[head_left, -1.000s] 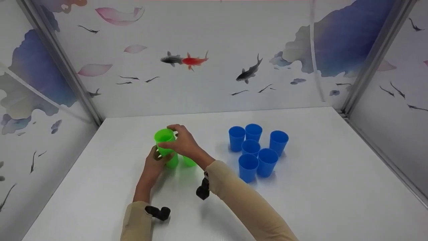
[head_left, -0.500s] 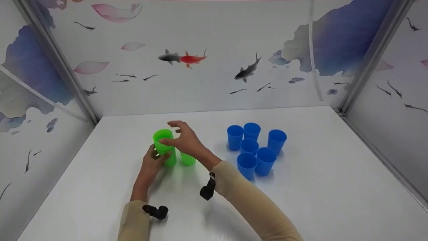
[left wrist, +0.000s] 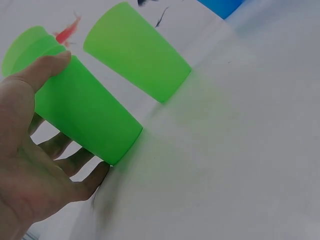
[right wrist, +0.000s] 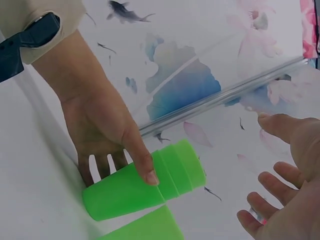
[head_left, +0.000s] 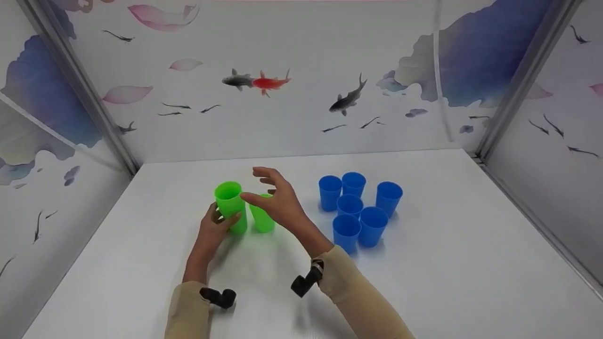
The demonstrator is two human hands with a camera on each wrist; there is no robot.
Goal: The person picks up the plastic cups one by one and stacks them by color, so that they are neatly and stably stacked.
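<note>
A stack of nested green cups (head_left: 230, 205) stands upright at the left of the table, and my left hand (head_left: 214, 231) grips it around its side. In the left wrist view the thumb lies near the upper rims while the fingers (left wrist: 75, 159) wrap the far side. Stacked rims show on the green stack (right wrist: 175, 167) in the right wrist view. One single green cup (head_left: 262, 220) stands just right of the stack, partly behind my right hand (head_left: 282, 205). That right hand holds nothing; its fingers are spread and loosely bent, thumb apart, above the single cup.
Several blue cups (head_left: 349, 230) stand upright in a loose group to the right. A white table (head_left: 447, 263) lies beneath everything, bounded by a printed back wall (head_left: 292, 127) and side walls. Black wrist cameras (head_left: 306, 281) sit at both cuffs.
My right hand has let go of the stack's upper rim and moved to the right, its fingers spreading. The single green cup shows more now. My left hand keeps its grip.
</note>
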